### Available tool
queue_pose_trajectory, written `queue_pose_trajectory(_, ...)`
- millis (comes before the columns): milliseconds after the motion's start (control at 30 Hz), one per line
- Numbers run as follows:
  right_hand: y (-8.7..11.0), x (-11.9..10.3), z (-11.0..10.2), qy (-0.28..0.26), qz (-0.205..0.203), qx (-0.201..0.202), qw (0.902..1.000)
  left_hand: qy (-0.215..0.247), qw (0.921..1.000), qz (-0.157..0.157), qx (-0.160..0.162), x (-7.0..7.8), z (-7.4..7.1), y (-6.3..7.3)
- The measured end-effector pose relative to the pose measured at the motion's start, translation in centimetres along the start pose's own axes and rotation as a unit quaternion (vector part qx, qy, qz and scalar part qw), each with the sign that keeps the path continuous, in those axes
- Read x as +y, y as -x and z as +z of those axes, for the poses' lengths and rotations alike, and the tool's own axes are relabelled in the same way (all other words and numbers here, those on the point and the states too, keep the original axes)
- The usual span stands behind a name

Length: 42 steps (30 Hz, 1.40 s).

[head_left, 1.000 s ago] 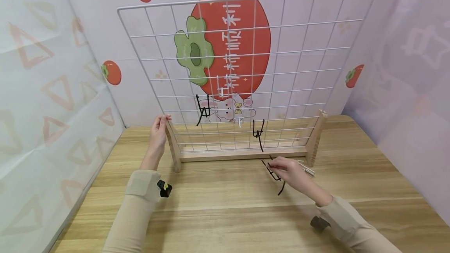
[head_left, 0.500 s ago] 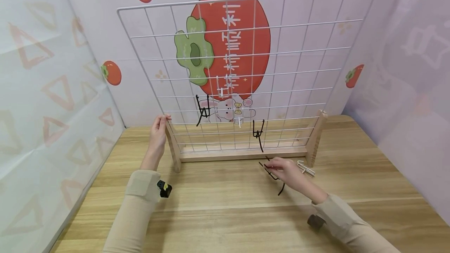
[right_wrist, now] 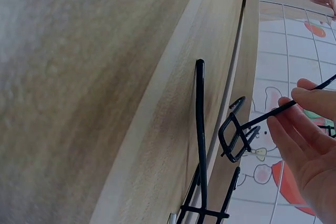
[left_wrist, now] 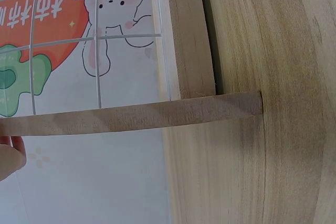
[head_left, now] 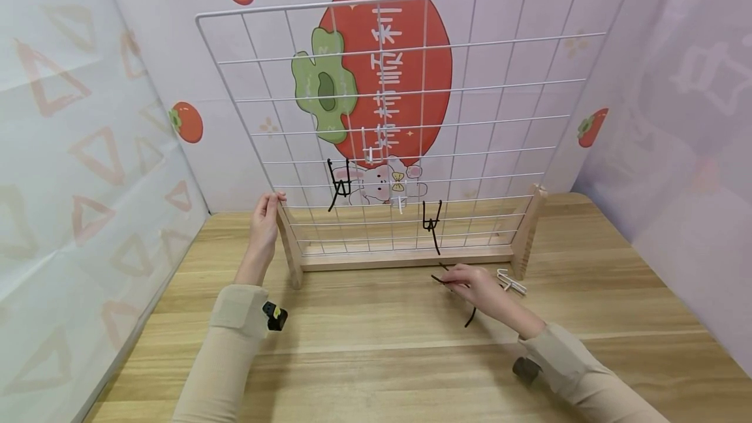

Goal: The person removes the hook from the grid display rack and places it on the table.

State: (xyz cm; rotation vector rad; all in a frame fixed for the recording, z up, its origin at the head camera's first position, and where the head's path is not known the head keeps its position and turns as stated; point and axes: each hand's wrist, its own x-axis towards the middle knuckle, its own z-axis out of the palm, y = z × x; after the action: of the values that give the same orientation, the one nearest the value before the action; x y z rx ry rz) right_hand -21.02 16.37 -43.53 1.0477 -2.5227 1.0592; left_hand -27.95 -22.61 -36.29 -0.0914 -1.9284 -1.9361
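Observation:
My left hand [head_left: 263, 230] grips the left upright [left_wrist: 126, 118] of the wooden stand, at the edge of a white wire grid rack [head_left: 470, 91]. In the right wrist view, my right hand [right_wrist: 315, 150] pinches a black wire hook [right_wrist: 239, 136] by its stem between thumb and fingers. The hook is low in front of the stand's base, its curled prongs facing away from the palm. A second black hook [right_wrist: 201, 140] lies on the table below it. Seen from the head, my right hand hides much of both hooks; the second one's tail [head_left: 470, 317] shows.
Two black hooks, left [head_left: 339, 185] and right [head_left: 431, 222], hang on the grid, with white hooks, upper [head_left: 371, 149] and lower [head_left: 400, 201], between them. White hooks [head_left: 512, 281] lie beside the stand's right foot [head_left: 520, 260]. A printed backdrop stands behind.
My right hand has shifted slightly left, turning the black hook it pinches. The other black hook's tail stays put, and more of the white hooks on the table shows. My left hand has not moved.

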Motion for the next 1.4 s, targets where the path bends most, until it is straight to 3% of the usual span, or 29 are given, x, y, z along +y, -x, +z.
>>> queue_pose_trajectory(433,0.17,0.52,0.30,0.017,-0.020,-0.018,0.9995,0.001,1.0000,-0.003,-0.002,0.06,-0.09,0.00)
queue_pose_trajectory(733,0.34,0.65,0.36,0.019,-0.008,-0.035,0.9992,0.009,0.9999,0.000,0.005,0.02,0.04,-0.05)
queue_pose_trajectory(1200,0.48,0.50,0.56,0.010,0.007,-0.047,0.9988,0.013,0.9999,0.000,0.003,0.13,0.06,-0.01)
queue_pose_trajectory(1400,0.54,0.55,0.78,-0.012,-0.006,-0.055,0.9984,0.011,0.9999,0.005,0.002,0.03,0.01,-0.04)
